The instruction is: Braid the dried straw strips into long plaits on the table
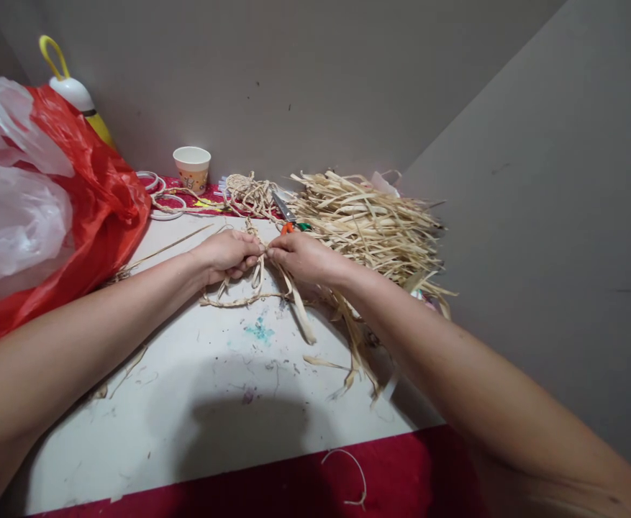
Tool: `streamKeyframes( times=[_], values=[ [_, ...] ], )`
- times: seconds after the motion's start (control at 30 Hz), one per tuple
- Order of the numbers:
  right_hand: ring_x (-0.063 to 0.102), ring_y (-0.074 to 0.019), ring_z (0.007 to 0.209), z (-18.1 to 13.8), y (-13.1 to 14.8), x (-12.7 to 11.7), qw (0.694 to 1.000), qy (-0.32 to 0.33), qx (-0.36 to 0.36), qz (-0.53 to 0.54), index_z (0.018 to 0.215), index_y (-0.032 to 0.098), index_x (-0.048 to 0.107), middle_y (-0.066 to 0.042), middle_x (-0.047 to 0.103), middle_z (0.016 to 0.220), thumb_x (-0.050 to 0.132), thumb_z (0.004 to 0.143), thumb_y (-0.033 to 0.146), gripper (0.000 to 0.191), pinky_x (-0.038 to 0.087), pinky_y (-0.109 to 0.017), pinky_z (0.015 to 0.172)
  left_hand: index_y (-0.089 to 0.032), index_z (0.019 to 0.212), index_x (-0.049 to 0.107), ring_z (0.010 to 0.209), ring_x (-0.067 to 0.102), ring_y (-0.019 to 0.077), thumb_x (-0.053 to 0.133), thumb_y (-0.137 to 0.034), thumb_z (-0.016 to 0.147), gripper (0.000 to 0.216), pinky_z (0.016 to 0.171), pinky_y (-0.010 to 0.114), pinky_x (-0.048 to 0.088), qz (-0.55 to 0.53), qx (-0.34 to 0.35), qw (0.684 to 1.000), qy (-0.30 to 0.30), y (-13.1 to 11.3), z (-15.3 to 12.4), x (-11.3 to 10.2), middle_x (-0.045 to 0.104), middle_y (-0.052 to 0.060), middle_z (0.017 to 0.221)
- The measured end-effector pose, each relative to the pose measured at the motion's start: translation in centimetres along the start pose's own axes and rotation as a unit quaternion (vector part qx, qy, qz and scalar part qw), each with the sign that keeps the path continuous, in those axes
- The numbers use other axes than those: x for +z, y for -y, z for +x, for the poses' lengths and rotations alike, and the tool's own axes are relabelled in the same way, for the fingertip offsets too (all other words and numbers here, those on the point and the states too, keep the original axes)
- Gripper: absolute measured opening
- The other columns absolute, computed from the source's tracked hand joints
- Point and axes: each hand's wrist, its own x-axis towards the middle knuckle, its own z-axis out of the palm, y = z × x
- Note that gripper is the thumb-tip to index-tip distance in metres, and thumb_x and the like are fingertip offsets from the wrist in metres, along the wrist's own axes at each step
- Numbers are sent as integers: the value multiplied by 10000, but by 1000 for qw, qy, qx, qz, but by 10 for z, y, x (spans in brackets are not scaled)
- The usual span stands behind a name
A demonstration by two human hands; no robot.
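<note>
My left hand point(229, 253) and my right hand point(303, 257) meet fingertip to fingertip over a white board point(212, 403). Both are closed, pinching pale straw strips point(293, 298) that are twisted into a thin braided cord point(239, 300). The cord loops down below my left hand, and loose strip ends trail toward me under my right hand. A large pile of straw strips point(369, 223) lies just right of my right hand.
A red plastic bag point(93, 194) with clear bags on it fills the left. At the back stand a paper cup point(191, 167), a coil of braided cord point(247, 191), scissors point(288, 216) and a yellow-handled bottle point(72, 90). Grey walls close the back and right. Red cloth point(391, 482) edges the front.
</note>
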Motion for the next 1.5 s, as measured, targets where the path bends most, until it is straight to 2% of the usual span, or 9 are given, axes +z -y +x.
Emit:
streamKeyframes(
  times=[0.17, 0.27, 0.37, 0.47, 0.6, 0.87, 1.13, 1.37, 1.5],
  values=[
    [493, -111, 524, 0, 0, 0, 989, 49, 46, 133, 659, 156, 505, -10, 548, 582, 420, 874, 193, 234, 376, -219, 524, -143, 589, 488, 294, 246, 15, 505, -71, 788, 213, 311, 138, 143, 17, -5, 1000, 24, -5, -2, -4, 401, -52, 400],
    [550, -116, 500, 1, -2, 4, 940, 105, 94, 312, 688, 165, 461, -30, 580, 628, 372, 907, 190, 238, 410, -211, 462, -141, 554, 482, 290, 250, 16, 504, -65, 776, 235, 312, 147, 145, 31, -1, 999, 31, -7, -3, -6, 403, -47, 395],
    [452, -66, 388, 2, -5, 8, 901, 129, 113, 399, 705, 162, 462, -2, 537, 604, 390, 904, 175, 212, 318, -171, 352, -144, 512, 467, 280, 255, 18, 501, -73, 782, 281, 313, 161, 141, 64, -2, 998, 20, -9, -5, -6, 401, -44, 380],
    [287, -29, 321, 2, -7, 11, 902, 119, 118, 398, 684, 165, 453, 56, 393, 500, 417, 893, 178, 213, 179, -147, 302, -156, 476, 441, 269, 247, 25, 496, -104, 800, 333, 315, 174, 123, 115, -5, 993, 13, -11, -8, -5, 354, -53, 345],
    [252, -34, 323, 3, -9, 14, 918, 83, 100, 375, 591, 175, 387, 64, 318, 463, 411, 872, 176, 282, 150, -156, 297, -171, 473, 433, 270, 238, 39, 494, -139, 802, 337, 320, 192, 126, 175, 2, 985, 16, -11, -9, -6, 318, -59, 334],
    [165, -37, 306, 6, -7, 19, 881, 97, 89, 454, 541, 196, 323, 85, 249, 415, 420, 849, 207, 323, 103, -177, 291, -167, 495, 474, 281, 267, 47, 506, -131, 783, 292, 319, 193, 158, 205, 19, 978, 14, -12, -10, -7, 362, -46, 356],
    [189, -39, 278, 9, 2, 29, 900, -5, 101, 423, 479, 182, 402, 68, 292, 339, 463, 767, 146, 297, 106, -186, 291, -126, 551, 598, 288, 309, 67, 527, -166, 770, 234, 319, 188, 196, 180, -81, 977, 85, -29, -15, -15, 384, -15, 350],
    [158, -32, 291, 8, 8, 32, 838, 9, 121, 532, 541, 181, 399, 99, 259, 352, 493, 758, 166, 237, 106, -170, 300, -139, 432, 536, 303, 353, 70, 447, -157, 776, 355, 360, 197, 269, 207, -37, 977, 44, -28, -20, -1, 462, 20, 373],
    [141, -22, 300, 6, 4, 33, 791, 41, 127, 598, 546, 193, 304, 107, 256, 363, 480, 783, 154, 298, 105, -146, 299, -157, 580, 551, 306, 417, 87, 431, -159, 781, 234, 359, 190, 283, 286, -8, 958, 0, -16, -21, 13, 534, 16, 405]
  ],
)
